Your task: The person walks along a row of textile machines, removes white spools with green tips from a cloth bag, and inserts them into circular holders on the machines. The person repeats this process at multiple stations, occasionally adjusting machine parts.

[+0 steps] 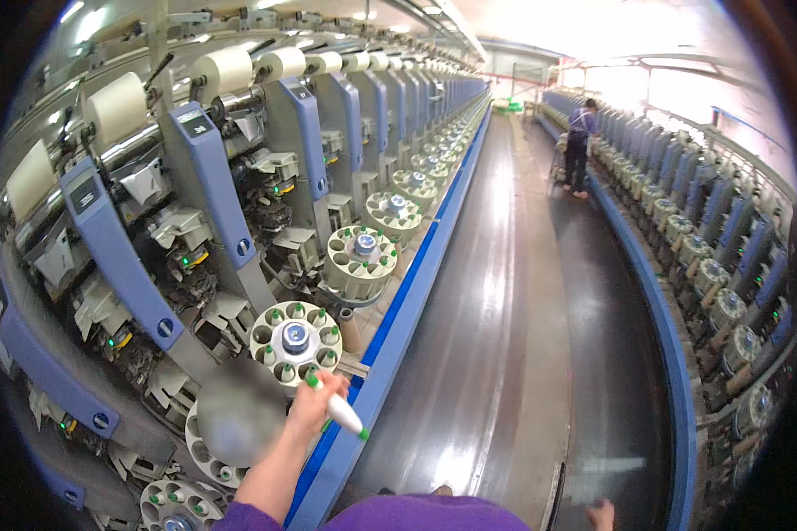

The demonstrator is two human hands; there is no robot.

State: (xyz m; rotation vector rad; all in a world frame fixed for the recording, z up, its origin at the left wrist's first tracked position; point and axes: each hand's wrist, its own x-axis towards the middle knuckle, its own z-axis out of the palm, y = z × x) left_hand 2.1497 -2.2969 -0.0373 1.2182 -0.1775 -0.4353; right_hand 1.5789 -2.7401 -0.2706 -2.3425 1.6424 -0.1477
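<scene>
My left hand (313,404) reaches up from the lower edge in a purple sleeve and grips a white yarn bobbin with green ends (338,408), held slanted. It is just below a round cream magazine (295,340) ringed with green-tipped bobbins on the machine at my left. A blurred patch covers part of the magazine below that one. Only the tip of my right hand (601,512) shows at the bottom edge, low by the floor; its fingers are too cut off to read.
A long winding machine (204,177) with blue arms, cream yarn packages (115,106) and a row of round magazines runs along my left. A blue rail (398,310) edges it. A dark shiny aisle floor (505,336) stretches ahead. A second machine row (717,292) lines the right; a person (579,146) stands far down.
</scene>
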